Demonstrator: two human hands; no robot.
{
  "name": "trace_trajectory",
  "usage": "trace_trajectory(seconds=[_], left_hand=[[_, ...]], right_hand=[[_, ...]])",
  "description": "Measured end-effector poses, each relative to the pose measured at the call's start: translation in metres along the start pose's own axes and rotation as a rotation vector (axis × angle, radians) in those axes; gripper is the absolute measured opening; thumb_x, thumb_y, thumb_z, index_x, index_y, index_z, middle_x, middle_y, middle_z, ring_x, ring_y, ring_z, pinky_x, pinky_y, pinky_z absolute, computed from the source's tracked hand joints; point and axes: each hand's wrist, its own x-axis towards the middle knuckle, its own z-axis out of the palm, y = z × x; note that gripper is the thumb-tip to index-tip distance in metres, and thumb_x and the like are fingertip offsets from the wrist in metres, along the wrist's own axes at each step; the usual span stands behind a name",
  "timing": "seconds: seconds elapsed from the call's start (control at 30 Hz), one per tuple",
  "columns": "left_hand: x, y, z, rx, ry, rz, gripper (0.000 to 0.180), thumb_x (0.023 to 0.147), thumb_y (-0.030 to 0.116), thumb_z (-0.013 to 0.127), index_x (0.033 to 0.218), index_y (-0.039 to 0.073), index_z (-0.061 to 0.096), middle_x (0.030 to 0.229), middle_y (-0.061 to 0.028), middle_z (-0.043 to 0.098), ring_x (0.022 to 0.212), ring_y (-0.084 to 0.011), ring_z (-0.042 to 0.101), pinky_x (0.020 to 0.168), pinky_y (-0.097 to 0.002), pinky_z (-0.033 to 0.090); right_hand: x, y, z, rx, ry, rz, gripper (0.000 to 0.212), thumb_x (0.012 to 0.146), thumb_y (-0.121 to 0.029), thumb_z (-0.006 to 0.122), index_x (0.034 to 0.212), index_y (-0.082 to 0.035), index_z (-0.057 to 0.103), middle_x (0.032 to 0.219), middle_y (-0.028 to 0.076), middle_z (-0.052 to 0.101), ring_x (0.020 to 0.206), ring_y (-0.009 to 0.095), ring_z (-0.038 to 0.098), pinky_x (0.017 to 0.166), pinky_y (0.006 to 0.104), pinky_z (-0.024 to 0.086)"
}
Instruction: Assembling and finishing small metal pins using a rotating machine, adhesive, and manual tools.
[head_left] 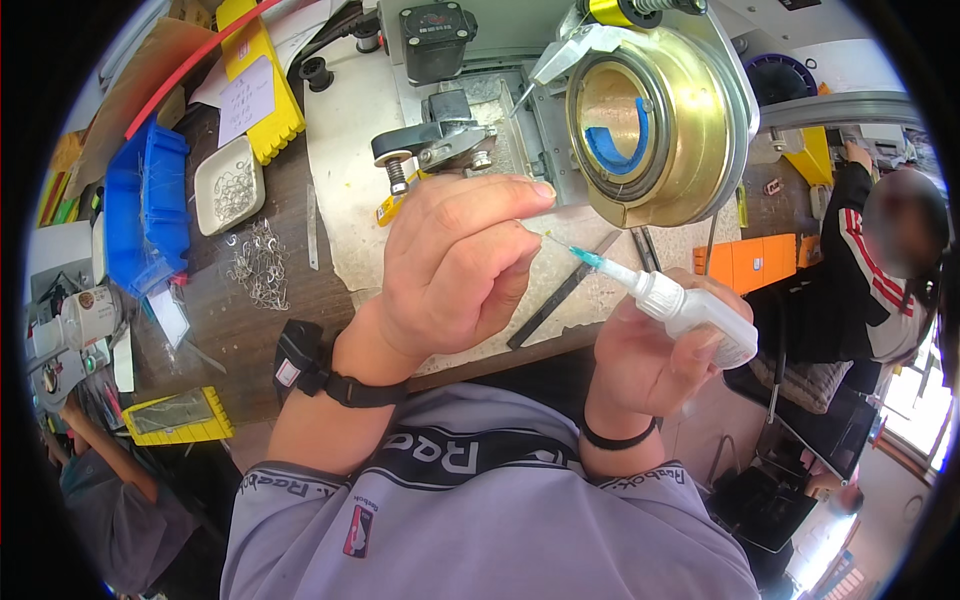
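My right hand (636,362) is wrapped round a small white squeeze bottle (728,328), which is tilted toward the left. Its teal nozzle (587,257) ends in a thin needle close to the fingertips of my left hand (455,265). The left fingers are pinched together; whatever sits between them is too small to make out. Beyond both hands stands a machine with a large brass-coloured ring (690,130), a blue strip (622,150) lying inside its bore. Left of the ring, a clamp-like metal fitting (455,140) is near my left knuckles.
A cream dish (208,208) of small wire hooks, a loose hook pile (262,268) and a blue bin (160,205) are at left. A dark flat bar (560,305) lies under my hands. An orange box (755,262) stands at right, near a seated person (860,260); another person (115,500) is lower left.
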Motion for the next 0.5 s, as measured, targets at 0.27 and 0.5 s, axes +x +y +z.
trace_trajectory(seconds=[0.27, 0.5], left_hand=[[-0.0001, -0.0001, 0.0001, 0.010, 0.000, -0.002, 0.017, 0.084, -0.001, 0.069, 0.097, 0.005, 0.059, 0.108, -0.0131, 0.070, 0.092, -0.0271, 0.070, 0.074, -0.0350, 0.053], [-0.0004, -0.0004, 0.0005, 0.009, -0.003, -0.008, 0.018, 0.083, -0.002, 0.069, 0.097, 0.005, 0.060, 0.108, -0.0131, 0.070, 0.091, -0.0272, 0.070, 0.074, -0.0352, 0.054]], right_hand=[[-0.0063, -0.0018, -0.0041, -0.131, 0.150, 0.107, 0.052, 0.091, -0.039, 0.073, 0.119, -0.005, 0.046, 0.101, 0.015, 0.062, 0.081, 0.021, 0.065, 0.068, 0.0326, 0.057], [-0.0054, 0.0016, -0.0046, -0.148, 0.156, 0.062, 0.053, 0.091, -0.040, 0.073, 0.118, -0.004, 0.046, 0.101, 0.016, 0.061, 0.079, 0.021, 0.064, 0.066, 0.0318, 0.057]])
